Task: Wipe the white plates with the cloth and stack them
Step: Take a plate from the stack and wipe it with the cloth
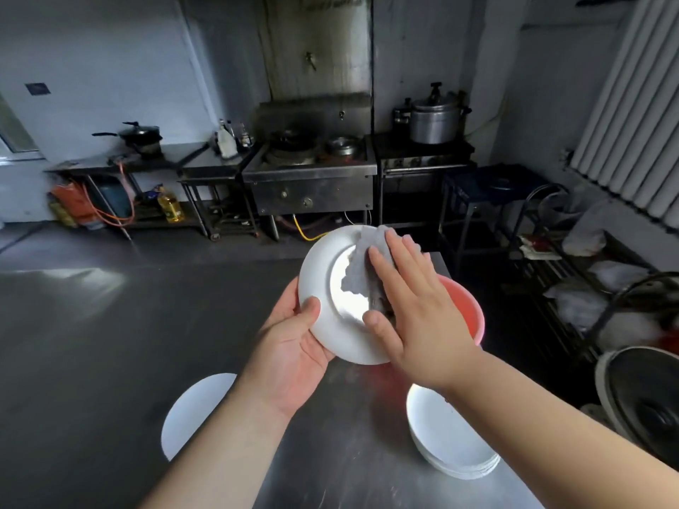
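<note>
- White plate (pixel 323 284) held tilted above the steel table (pixel 92 343), frame centre, face toward the camera.
- Grey cloth (pixel 362 266) lies on the plate's face, from its 12 o'clock rim down to about 4 o'clock.
- Right hand (pixel 411 306) flat on the cloth, fingers straight and slightly spread, pressing it onto the plate; thumb on the plate at about 5 o'clock.
- Left hand (pixel 294 347) grips the plate's rim at 7–8 o'clock, thumb over the front, fingers behind.
- Plates counted: 1 in hand, 1 single plate (pixel 194 409) flat on the table at 7 o'clock of the held one, partly hidden by the left forearm, plus 1 stack of plates (pixel 448 446) at 5 o'clock; several rims show, exact count cannot tell.
- 1 red basin (pixel 466 310) on the table behind the right hand, 3–4 o'clock of the held plate.
- Far side, 12 o'clock: 1 wok stove (pixel 312 178); 1 pressure cooker (pixel 435 117) at 1 o'clock; 1 black pan (pixel 141 135) at 10 o'clock; 1 yellow oil bottle (pixel 171 207) under the left bench.
</note>
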A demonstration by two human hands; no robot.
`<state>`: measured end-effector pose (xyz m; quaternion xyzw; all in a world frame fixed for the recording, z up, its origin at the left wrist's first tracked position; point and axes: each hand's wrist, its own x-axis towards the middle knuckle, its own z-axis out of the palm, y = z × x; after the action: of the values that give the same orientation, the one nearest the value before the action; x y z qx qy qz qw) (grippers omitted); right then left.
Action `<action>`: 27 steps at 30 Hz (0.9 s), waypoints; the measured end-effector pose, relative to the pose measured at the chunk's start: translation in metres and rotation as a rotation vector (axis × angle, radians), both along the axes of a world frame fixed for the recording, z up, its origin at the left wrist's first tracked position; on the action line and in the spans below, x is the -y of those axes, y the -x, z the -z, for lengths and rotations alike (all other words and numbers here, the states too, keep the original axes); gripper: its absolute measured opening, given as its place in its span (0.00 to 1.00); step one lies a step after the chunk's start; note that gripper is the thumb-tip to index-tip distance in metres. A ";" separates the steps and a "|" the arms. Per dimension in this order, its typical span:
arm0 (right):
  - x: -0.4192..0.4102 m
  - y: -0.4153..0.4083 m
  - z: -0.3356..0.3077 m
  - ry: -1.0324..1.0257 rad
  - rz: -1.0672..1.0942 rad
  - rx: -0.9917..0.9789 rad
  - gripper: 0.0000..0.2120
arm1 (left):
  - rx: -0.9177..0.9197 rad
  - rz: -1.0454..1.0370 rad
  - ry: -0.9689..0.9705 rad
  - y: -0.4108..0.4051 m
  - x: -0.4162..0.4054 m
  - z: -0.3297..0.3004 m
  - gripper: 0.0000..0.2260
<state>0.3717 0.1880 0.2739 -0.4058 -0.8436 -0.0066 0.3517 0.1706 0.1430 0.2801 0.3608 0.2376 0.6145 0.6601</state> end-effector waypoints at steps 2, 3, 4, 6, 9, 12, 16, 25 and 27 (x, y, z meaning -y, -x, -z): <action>-0.003 0.007 -0.009 -0.007 0.020 -0.006 0.38 | 0.019 -0.039 -0.015 0.002 -0.003 -0.005 0.21; 0.003 0.013 -0.005 -0.034 0.005 -0.018 0.38 | 0.033 -0.056 -0.017 0.005 -0.005 -0.009 0.21; 0.012 0.018 0.004 -0.059 -0.024 -0.029 0.38 | 0.049 -0.069 -0.015 0.008 -0.007 -0.011 0.21; 0.030 0.026 0.021 -0.081 -0.091 -0.019 0.39 | 0.080 -0.076 -0.005 0.015 -0.010 -0.013 0.21; 0.019 0.026 0.013 -0.073 -0.066 -0.014 0.37 | 0.076 -0.071 0.016 0.023 -0.013 -0.012 0.21; 0.000 0.029 -0.012 0.020 0.008 -0.095 0.36 | 0.079 -0.068 0.019 0.026 -0.018 -0.018 0.20; -0.017 0.027 -0.047 0.033 -0.081 -0.062 0.35 | 0.072 -0.035 0.021 0.050 -0.024 -0.033 0.21; -0.050 0.091 -0.122 -0.287 -0.213 0.079 0.26 | -0.094 0.123 -0.140 0.100 -0.041 -0.069 0.23; -0.043 0.094 -0.101 -0.214 -0.156 -0.083 0.25 | -0.050 0.104 -0.123 0.117 -0.044 -0.067 0.22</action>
<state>0.2778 0.2309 0.3747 -0.2991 -0.8518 -0.0525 0.4268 0.0532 0.1870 0.3474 0.4276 0.1966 0.5835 0.6618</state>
